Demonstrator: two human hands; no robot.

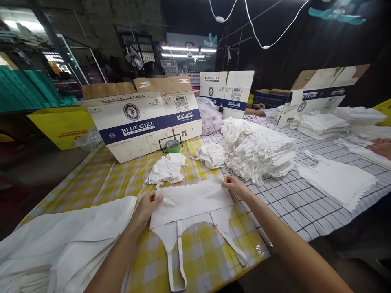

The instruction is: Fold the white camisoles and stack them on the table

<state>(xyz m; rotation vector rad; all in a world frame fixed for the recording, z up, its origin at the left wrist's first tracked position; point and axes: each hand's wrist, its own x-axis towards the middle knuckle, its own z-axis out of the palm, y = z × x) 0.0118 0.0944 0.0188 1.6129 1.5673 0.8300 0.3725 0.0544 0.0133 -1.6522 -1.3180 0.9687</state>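
Note:
A white strapped top (191,205) lies flat on the yellow checked tablecloth (106,179), its lower half folded up and its straps hanging toward me. My left hand (148,205) pinches the folded edge at its left corner. My right hand (233,185) pinches the right corner. Both hands are closed on the cloth.
A white cloth heap (61,240) lies at my left. Crumpled white pieces (167,169), a tape roll (172,145) and a "Blue Girl" carton (146,120) sit ahead. A tall stack of white garments (259,148) stands at right. Other people's hands (380,145) work at the far side.

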